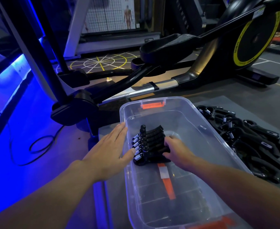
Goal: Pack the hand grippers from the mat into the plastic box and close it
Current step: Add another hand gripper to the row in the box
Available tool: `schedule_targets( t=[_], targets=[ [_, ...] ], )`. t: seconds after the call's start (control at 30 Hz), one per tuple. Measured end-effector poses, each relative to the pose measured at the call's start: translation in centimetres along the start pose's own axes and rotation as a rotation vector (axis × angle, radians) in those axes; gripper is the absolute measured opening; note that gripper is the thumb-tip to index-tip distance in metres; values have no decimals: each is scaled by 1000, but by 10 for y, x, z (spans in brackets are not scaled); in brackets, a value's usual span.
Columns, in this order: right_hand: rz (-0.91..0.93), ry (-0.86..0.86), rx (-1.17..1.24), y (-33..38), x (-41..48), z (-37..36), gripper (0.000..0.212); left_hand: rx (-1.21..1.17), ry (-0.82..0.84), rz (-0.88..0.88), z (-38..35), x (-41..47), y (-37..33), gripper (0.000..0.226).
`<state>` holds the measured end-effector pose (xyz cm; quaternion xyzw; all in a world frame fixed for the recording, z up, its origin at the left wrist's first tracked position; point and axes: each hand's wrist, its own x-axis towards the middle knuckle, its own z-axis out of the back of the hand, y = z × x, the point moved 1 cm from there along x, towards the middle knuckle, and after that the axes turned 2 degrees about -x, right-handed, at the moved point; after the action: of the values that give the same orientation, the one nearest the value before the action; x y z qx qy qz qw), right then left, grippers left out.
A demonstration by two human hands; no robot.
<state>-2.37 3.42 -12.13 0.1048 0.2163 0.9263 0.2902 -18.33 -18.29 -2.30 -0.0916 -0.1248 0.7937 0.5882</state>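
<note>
Plainly, the packing step is in hand, and it is judged to be at an early stage. A single neat row of hand grippers [146, 142] is set on the floor of the clear plastic box [182, 100], close to its left wall. A large loose pile of grippers [251, 138] lies on the grey mat [259, 103], just beside the box's right wall. The row is held by the right hand [175, 149], which is placed low inside the box with its fingers curled over the handle ends; the spring ends are turned toward the left wall. The left hand [109, 149] is laid flat and wide, fingers straight and together, against the outside of the left wall near the rim. Its thumb is pointed toward the springs, though whether it is inside the wall cannot be told. Nothing is gripped by this hand, and the box is apparently being steadied by it. Both forearms are stretched forward and down from the near edge of the view. For the next move, the row is to be released where it lies and the right hand lifted out over the right wall. A further batch is then to be gathered from the pile and stacked beside the first, with care that the row is not tipped. The box is open, with an orange latch [152, 105] at its far end; a lid cannot be clearly made out, so closing is judged to be far off.
</note>
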Motion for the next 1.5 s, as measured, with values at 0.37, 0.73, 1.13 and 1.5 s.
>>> schedule_targets(
  t=[0.37,0.73,1.13,1.5],
  targets=[
    [-45,25,-120,-8,1,3,33,-52,23,-1,10,-6,3,97],
    [3,30,-73,-7,3,4,46,-30,20,-10,3,-2,7,107],
    [-76,12,38,-9,5,3,51,-47,44,0,4,-4,13,107],
    [-19,-30,-50,-6,1,0,49,-53,50,11,3,-4,13,109]
  ],
)
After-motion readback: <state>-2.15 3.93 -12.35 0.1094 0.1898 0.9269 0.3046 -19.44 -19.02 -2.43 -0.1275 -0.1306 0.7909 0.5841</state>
